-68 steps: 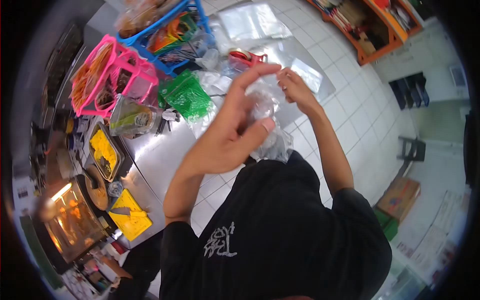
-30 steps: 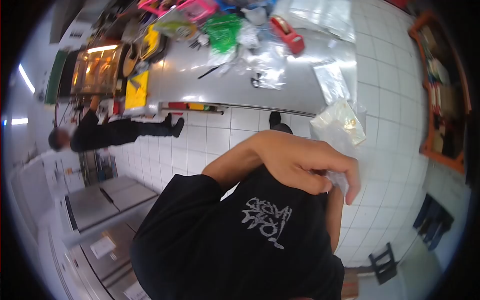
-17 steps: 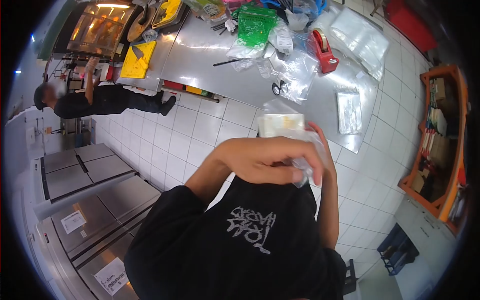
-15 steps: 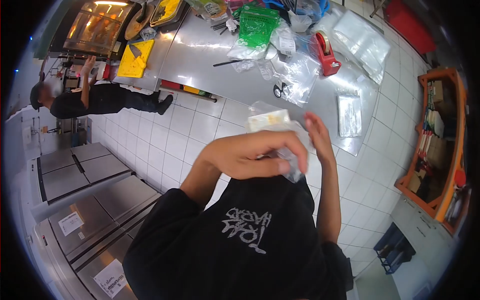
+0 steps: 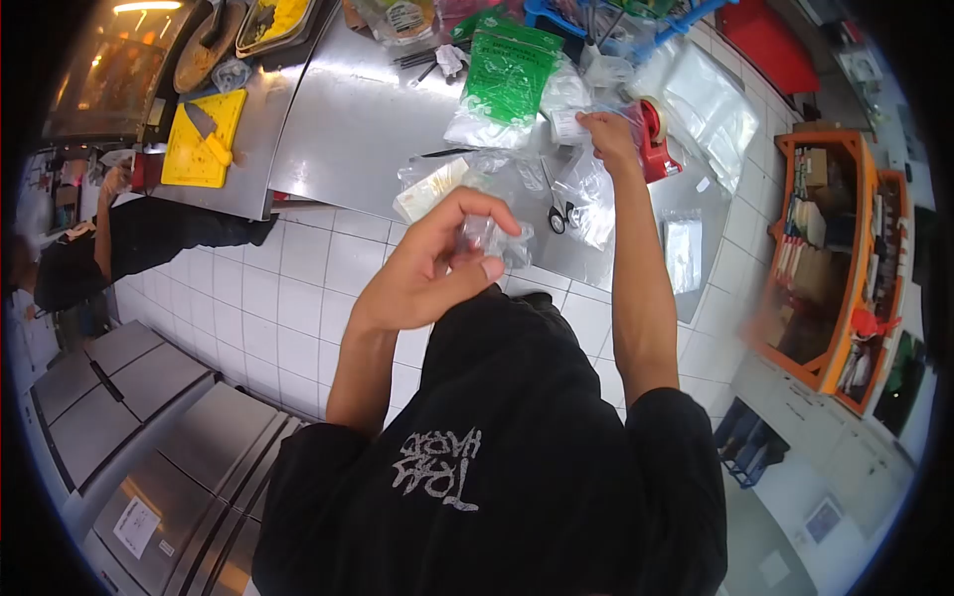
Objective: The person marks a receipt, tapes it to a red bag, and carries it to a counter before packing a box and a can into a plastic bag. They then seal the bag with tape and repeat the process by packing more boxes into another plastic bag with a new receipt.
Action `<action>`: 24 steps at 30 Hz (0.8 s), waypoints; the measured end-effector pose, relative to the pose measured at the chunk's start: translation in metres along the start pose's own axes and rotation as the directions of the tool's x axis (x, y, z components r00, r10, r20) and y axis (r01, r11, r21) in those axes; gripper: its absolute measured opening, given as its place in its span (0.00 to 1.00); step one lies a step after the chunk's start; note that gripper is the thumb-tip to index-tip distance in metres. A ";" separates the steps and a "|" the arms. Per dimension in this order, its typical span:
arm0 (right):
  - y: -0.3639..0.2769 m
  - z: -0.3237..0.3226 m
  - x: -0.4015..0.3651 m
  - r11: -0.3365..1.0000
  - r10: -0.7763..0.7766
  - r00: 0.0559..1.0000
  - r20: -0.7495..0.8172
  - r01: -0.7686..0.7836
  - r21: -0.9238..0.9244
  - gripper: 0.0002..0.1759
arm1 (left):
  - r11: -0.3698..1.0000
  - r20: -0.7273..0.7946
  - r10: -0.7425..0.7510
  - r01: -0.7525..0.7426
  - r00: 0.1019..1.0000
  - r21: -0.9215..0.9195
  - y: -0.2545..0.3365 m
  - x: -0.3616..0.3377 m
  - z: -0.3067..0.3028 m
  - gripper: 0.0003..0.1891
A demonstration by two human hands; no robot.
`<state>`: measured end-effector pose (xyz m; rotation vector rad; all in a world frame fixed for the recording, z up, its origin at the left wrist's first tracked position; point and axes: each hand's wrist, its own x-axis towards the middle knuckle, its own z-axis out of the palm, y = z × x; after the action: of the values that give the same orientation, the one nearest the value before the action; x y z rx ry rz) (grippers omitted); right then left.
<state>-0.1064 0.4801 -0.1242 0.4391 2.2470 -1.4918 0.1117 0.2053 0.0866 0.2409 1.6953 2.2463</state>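
My left hand (image 5: 427, 263) is curled around a clear plastic bag (image 5: 487, 238), held in front of my body near the table's edge. A flat white pack with a yellowish patch (image 5: 432, 189) shows at the bag's far end. My palm hides part of the bag. My right hand (image 5: 608, 137) reaches over the steel table, its thumb and fingers closed on the edge of a white printed label (image 5: 568, 127) among clear plastic. Just right of that hand stands a red tape dispenser (image 5: 656, 149). Black-handled scissors (image 5: 560, 217) lie between my two hands.
The steel table (image 5: 348, 109) carries a green plastic packet (image 5: 509, 70), clear bags (image 5: 701, 99) and a flat clear packet (image 5: 683, 253). At left, a knife (image 5: 204, 124) rests on a yellow board (image 5: 199, 159). A co-worker (image 5: 149, 238) stands beyond. An orange cabinet (image 5: 790, 258) is right.
My right hand has left the bag and stretched forward to the white label. My left hand has shifted left, still holding the bag. The view has turned slightly.
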 end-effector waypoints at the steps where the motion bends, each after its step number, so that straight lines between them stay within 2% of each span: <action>1: -0.008 0.004 -0.011 1.000 0.002 1.000 0.004 -0.002 -0.018 0.19 | 1.000 -0.010 0.004 -0.004 1.000 -0.015 -0.001 0.004 -0.010 0.15; 3: -0.027 0.004 -0.043 0.919 -0.117 0.985 0.128 0.058 0.390 0.17 | 0.995 -0.042 -0.094 0.094 0.995 0.009 -0.002 0.014 -0.026 0.16; 5: -0.064 0.008 -0.088 0.831 -0.291 0.948 0.127 0.184 0.525 0.24 | 0.994 -0.016 -0.107 0.107 0.994 0.024 -0.004 0.024 -0.037 0.14; 7: -0.094 0.009 -0.137 0.781 -0.378 0.919 0.112 0.252 0.571 0.32 | 0.990 -0.006 -0.117 0.117 0.993 0.079 -0.003 0.034 -0.044 0.16; 9: -0.113 0.011 -0.182 0.721 -0.460 0.876 0.144 0.274 0.637 0.36 | 0.995 -0.019 -0.081 0.082 0.997 0.048 0.000 0.048 -0.041 0.18; 13: -0.120 0.022 -0.223 0.772 -0.477 0.839 0.260 0.260 0.580 0.34 | 0.999 -0.060 0.044 -0.044 0.997 0.005 -0.020 0.059 -0.032 0.26; 14: -0.121 0.027 -0.227 0.826 -0.474 0.838 0.270 0.317 0.465 0.33 | 0.979 0.020 0.154 -0.149 0.988 -0.142 -0.021 0.061 -0.029 0.31; 16: -0.119 0.030 -0.232 0.883 -0.455 0.848 0.270 0.392 0.258 0.27 | 0.980 0.036 0.157 -0.151 0.987 -0.131 -0.016 0.062 -0.033 0.32; 17: -0.115 0.032 -0.237 0.881 -0.460 0.842 0.282 0.392 0.265 0.27 | 0.980 0.064 0.160 -0.151 0.985 -0.133 -0.015 0.062 -0.033 0.34; 18: -0.110 0.037 -0.243 0.884 -0.434 0.870 0.233 0.362 0.296 0.26 | 0.954 0.060 0.212 -0.193 0.975 -0.230 -0.017 0.061 -0.032 0.32; 19: -0.106 0.041 -0.248 0.885 -0.405 0.895 0.186 0.333 0.326 0.25 | 0.954 0.045 0.214 -0.199 0.976 -0.223 -0.019 0.059 -0.029 0.32; 21: -0.103 0.043 -0.254 0.882 -0.419 0.888 0.189 0.349 0.317 0.24 | 0.978 -0.089 0.207 -0.208 0.974 -0.008 -0.022 0.056 -0.022 0.39; 22: -0.103 0.044 -0.257 0.898 -0.414 0.883 0.223 0.356 0.258 0.24 | 0.989 -0.160 0.145 -0.139 0.976 0.046 -0.017 0.056 -0.017 0.26; 23: -0.103 0.044 -0.259 0.910 -0.406 0.878 0.255 0.363 0.199 0.24 | 0.989 -0.179 0.146 -0.137 0.973 0.059 -0.017 0.055 -0.014 0.26; 24: -0.100 0.044 -0.259 0.918 -0.382 0.878 0.289 0.325 0.225 0.25 | 0.992 -0.215 0.126 -0.127 0.968 0.011 -0.020 0.056 -0.013 0.22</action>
<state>0.0779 0.3918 0.0683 -0.1847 2.0116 -1.7937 0.0584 0.2181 0.0613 0.1101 1.8319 2.4449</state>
